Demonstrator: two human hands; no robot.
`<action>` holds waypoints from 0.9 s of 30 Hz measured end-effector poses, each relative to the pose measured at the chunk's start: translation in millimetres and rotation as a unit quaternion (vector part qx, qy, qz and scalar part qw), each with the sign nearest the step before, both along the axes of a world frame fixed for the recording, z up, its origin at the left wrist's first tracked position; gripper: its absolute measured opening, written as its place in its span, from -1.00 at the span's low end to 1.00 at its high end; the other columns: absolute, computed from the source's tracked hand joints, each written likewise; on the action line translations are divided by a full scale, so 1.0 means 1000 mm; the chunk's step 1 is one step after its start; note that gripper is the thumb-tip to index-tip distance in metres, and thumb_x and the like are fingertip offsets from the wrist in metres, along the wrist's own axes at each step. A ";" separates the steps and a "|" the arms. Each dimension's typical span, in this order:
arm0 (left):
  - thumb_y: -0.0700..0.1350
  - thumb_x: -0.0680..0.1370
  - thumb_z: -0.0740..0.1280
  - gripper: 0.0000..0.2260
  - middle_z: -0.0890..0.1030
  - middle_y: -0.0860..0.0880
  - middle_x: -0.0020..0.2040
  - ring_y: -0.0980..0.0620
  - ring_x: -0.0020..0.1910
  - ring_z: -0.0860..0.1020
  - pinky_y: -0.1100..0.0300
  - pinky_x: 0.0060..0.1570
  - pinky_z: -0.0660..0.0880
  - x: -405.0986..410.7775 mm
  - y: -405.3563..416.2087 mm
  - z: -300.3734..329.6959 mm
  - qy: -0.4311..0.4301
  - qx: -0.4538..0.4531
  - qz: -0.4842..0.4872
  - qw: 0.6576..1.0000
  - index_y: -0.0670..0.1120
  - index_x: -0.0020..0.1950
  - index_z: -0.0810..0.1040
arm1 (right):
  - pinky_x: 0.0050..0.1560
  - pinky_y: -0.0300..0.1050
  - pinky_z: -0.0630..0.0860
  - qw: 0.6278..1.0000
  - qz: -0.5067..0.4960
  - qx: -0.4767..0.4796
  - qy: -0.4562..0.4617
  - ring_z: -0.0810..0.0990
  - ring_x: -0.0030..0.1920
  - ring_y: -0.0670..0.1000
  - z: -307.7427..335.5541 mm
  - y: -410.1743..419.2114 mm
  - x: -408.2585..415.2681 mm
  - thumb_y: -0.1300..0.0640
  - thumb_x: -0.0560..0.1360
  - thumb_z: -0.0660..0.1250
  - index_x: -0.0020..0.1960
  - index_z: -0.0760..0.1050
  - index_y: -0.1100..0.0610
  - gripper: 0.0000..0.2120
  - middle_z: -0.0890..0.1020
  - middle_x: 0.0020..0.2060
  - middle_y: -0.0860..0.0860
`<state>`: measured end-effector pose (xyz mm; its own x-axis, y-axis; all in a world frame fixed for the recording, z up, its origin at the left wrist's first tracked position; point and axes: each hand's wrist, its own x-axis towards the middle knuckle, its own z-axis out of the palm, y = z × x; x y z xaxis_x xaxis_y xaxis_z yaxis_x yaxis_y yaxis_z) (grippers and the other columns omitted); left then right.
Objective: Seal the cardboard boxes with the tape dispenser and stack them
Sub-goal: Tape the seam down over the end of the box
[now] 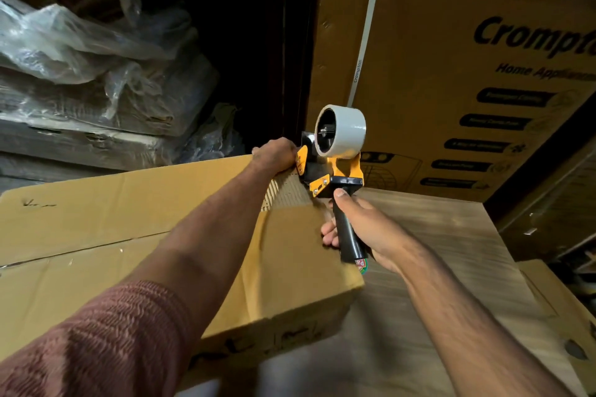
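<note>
A plain cardboard box (pixel 135 235) lies in front of me with its top flaps closed. My left hand (pixel 277 155) presses down on the box's far right corner, fingers curled over the edge. My right hand (pixel 358 229) grips the black handle of a yellow tape dispenser (pixel 332 167) carrying a roll of pale tape. The dispenser's head touches the box's far edge right beside my left hand. The box rests on a broad sheet of corrugated cardboard (pixel 435 251).
A tall printed carton (pixel 451 58) with a white strap stands behind on the right. Plastic-wrapped flat cartons (pixel 80 74) are piled at the left. A dark gap lies between them. Another carton's edge (pixel 554 300) shows at the lower right.
</note>
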<state>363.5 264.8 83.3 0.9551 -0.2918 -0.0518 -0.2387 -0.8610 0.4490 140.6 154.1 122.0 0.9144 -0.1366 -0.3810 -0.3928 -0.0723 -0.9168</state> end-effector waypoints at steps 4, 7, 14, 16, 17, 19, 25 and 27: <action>0.03 0.62 0.15 -0.71 0.60 -0.04 -0.10 -0.12 0.09 0.55 -0.24 0.44 0.10 -0.004 -0.005 0.000 0.008 0.017 0.035 0.999 0.01 -0.17 0.58 | -0.35 -0.20 0.54 1.000 0.010 -0.023 0.003 0.62 -0.38 0.01 0.005 0.000 -0.036 -0.13 0.67 0.09 0.16 0.40 0.12 -0.67 0.65 -0.30 0.15; 0.15 0.61 0.15 -0.66 0.61 -0.12 0.15 -0.19 0.28 0.46 -0.32 0.44 0.02 -0.011 -0.011 -0.002 -0.003 0.055 0.069 0.996 0.03 0.11 0.64 | -0.38 -0.19 0.49 0.999 0.015 -0.044 -0.004 0.60 -0.42 0.00 0.005 0.006 -0.073 -0.07 0.68 0.09 0.06 0.40 0.12 -0.73 0.61 -0.32 0.16; 0.07 0.62 0.25 -0.50 0.22 -0.20 0.56 -0.25 0.54 0.14 -0.21 0.48 0.07 -0.052 -0.002 -0.004 -0.031 0.087 -0.001 0.996 0.08 0.55 0.24 | -0.39 -0.16 0.49 0.997 0.034 -0.062 -0.020 0.59 -0.43 0.03 0.004 0.000 -0.081 -0.06 0.68 0.08 0.03 0.38 0.11 -0.74 0.61 -0.32 0.17; 0.08 0.62 0.24 -0.48 0.12 -0.18 0.60 -0.23 0.57 0.06 -0.20 0.51 0.05 -0.058 0.000 -0.009 -0.032 0.093 0.013 0.995 0.12 0.57 0.20 | -0.38 -0.16 0.48 0.998 0.036 -0.049 -0.018 0.59 -0.42 0.04 0.005 -0.002 -0.085 -0.06 0.68 0.08 0.05 0.39 0.13 -0.73 0.61 -0.32 0.17; 0.09 0.61 0.25 -0.47 0.11 -0.18 0.60 -0.23 0.58 0.05 -0.21 0.52 0.04 -0.061 -0.001 -0.009 -0.033 0.093 0.024 0.995 0.13 0.57 0.20 | -0.38 -0.16 0.48 0.998 0.035 -0.042 -0.014 0.59 -0.43 0.03 0.005 -0.003 -0.092 -0.06 0.68 0.08 0.06 0.40 0.15 -0.71 0.60 -0.32 0.17; 0.13 0.59 0.27 -0.44 0.09 -0.18 0.61 -0.25 0.58 0.04 -0.23 0.52 0.02 -0.066 -0.006 -0.007 -0.027 0.092 0.035 0.995 0.14 0.57 0.20 | -0.41 -0.18 0.47 0.999 0.031 -0.031 -0.009 0.57 -0.45 0.02 0.004 -0.004 -0.113 -0.04 0.68 0.09 0.06 0.41 0.18 -0.71 0.59 -0.34 0.16; 0.06 0.61 0.28 -0.60 0.22 -0.11 0.57 -0.21 0.52 0.19 -0.25 0.47 0.15 -0.103 -0.016 -0.001 -0.055 -0.004 0.046 0.997 0.07 0.44 0.44 | -0.46 -0.21 0.45 0.996 0.059 -0.055 -0.044 0.56 -0.45 0.06 -0.013 -0.010 -0.157 -0.01 0.67 0.11 -0.07 0.36 0.06 -0.80 0.57 -0.36 0.15; -0.10 0.60 0.27 -0.69 0.43 -0.13 0.44 -0.19 0.40 0.38 -0.18 0.39 0.31 -0.123 -0.011 -0.002 -0.046 -0.102 0.003 0.994 -0.08 0.35 0.54 | -0.46 -0.21 0.45 0.996 0.070 -0.042 -0.044 0.56 -0.46 0.03 -0.015 -0.016 -0.152 -0.02 0.67 0.11 -0.05 0.35 0.08 -0.79 0.57 -0.36 0.14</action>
<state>240.6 253.7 81.6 0.9550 -0.2814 0.0943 -0.2812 -0.7565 0.5905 -11.7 138.0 106.9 0.9560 -0.0334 -0.2915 -0.2922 -0.1983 -0.9356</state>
